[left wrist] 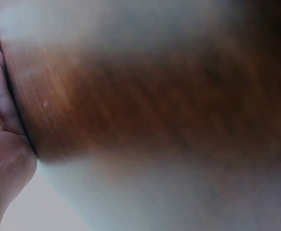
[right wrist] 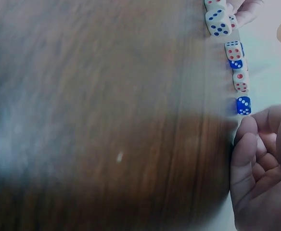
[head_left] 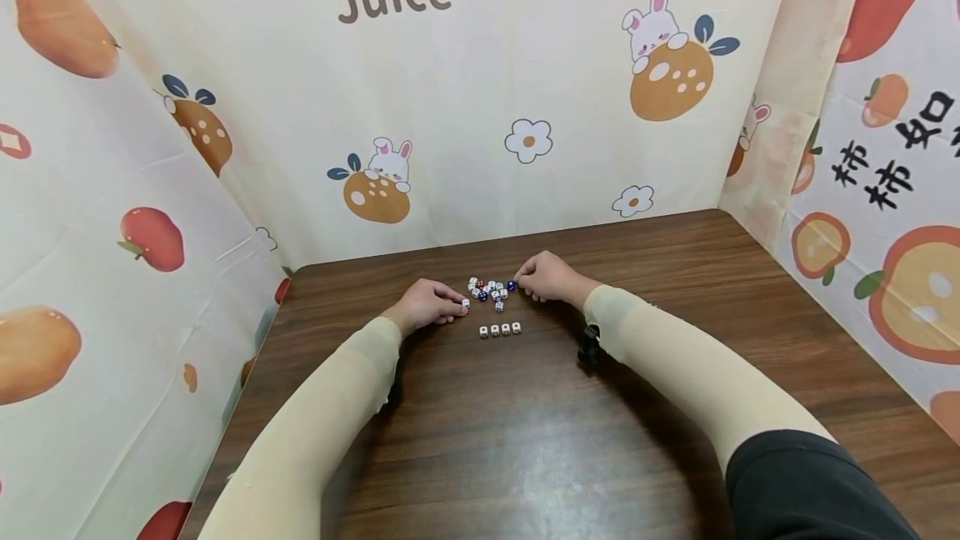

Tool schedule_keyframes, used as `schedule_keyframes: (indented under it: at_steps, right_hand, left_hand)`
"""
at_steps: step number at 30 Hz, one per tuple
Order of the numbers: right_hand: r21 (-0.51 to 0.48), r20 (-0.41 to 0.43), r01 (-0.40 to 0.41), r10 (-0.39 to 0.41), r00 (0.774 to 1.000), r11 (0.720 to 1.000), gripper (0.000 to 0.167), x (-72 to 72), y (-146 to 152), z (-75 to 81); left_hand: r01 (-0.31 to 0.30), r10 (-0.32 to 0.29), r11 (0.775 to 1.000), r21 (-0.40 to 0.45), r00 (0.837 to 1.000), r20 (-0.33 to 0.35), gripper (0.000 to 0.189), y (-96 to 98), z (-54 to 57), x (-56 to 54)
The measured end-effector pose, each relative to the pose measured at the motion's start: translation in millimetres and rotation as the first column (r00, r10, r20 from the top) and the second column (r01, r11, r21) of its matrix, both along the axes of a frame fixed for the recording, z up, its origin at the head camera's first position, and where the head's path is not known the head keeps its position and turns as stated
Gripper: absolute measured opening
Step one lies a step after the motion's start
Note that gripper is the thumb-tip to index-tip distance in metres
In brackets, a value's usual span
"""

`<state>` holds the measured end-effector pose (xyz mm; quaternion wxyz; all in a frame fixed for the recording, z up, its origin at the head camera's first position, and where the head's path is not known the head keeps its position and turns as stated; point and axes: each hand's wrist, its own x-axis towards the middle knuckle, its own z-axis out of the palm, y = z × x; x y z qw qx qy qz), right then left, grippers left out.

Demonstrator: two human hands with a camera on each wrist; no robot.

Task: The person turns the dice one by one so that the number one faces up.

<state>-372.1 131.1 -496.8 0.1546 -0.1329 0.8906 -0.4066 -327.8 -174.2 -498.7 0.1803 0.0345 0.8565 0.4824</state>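
In the head view my left hand [head_left: 429, 305] pinches a white die [head_left: 466, 303] between thumb and fingertips at the left of a loose group of dice. My right hand [head_left: 551, 277] rests on the table at the group's right side, fingers loosely curled. Its fingertips are right beside a blue die [head_left: 512, 285]. The right wrist view shows this blue die [right wrist: 244, 105] just beyond the fingertips [right wrist: 249, 124]. Several white dice [head_left: 492, 285], with a red one [head_left: 481, 283] and other blue ones, lie between the hands.
Nearer to me, a short row of white dice [head_left: 495, 330] stands on the brown wooden table [head_left: 480, 432]. Printed fabric walls [head_left: 480, 107] rise along the table's back and sides. A small black object [head_left: 589, 346] hangs under the right wrist.
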Motion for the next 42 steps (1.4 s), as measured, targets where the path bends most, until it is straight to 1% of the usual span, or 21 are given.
schedule_keyframes:
  at_steps: [3, 5, 10, 20, 28, 34, 42]
  right_hand:
    - [-0.003, -0.003, -0.011, 0.011, 1.000, 1.000, 0.020, 1.0, 0.2, -0.5]
    - [0.006, -0.011, -0.021, 0.021, 1.000, 1.000, 0.022, 0.9, -0.1, -1.9]
    - [0.034, -0.026, -0.020, 0.021, 0.999, 0.999, 0.023, -1.3, -3.7, -5.7]
    - [0.018, -0.045, 0.015, -0.014, 0.999, 1.000, 0.015, 3.6, -5.9, -5.5]
    - [0.033, -0.062, 0.027, -0.025, 0.998, 0.999, 0.018, 5.1, -6.2, -6.6]
    - [0.027, -0.071, 0.026, -0.024, 0.997, 0.999, 0.019, 8.6, -6.3, -4.2]
    - [0.007, -0.035, 0.036, -0.036, 0.999, 0.999, 0.020, 10.1, -3.0, -3.6]
  left_hand:
    - [-0.001, 0.001, 1.000, 0.003, 1.000, 0.002, 0.021, -0.4, -1.0, -1.0]
    - [-0.002, 0.001, 1.000, 0.003, 1.000, 0.003, 0.021, -0.4, -1.5, -1.5]
    - [0.001, -0.001, 1.000, 0.003, 1.000, -0.002, 0.022, -0.6, -1.3, -1.0]
    - [0.001, -0.001, 1.000, 0.005, 1.000, -0.006, 0.020, -1.0, -2.1, -1.2]
    - [0.006, -0.006, 1.000, 0.003, 1.000, -0.005, 0.022, -0.8, -1.7, -0.5]
    - [0.007, -0.007, 1.000, 0.011, 1.000, -0.006, 0.022, -1.8, -0.5, 0.3]
    - [0.009, -0.009, 1.000, 0.010, 1.000, -0.014, 0.022, -1.7, 0.6, 1.3]
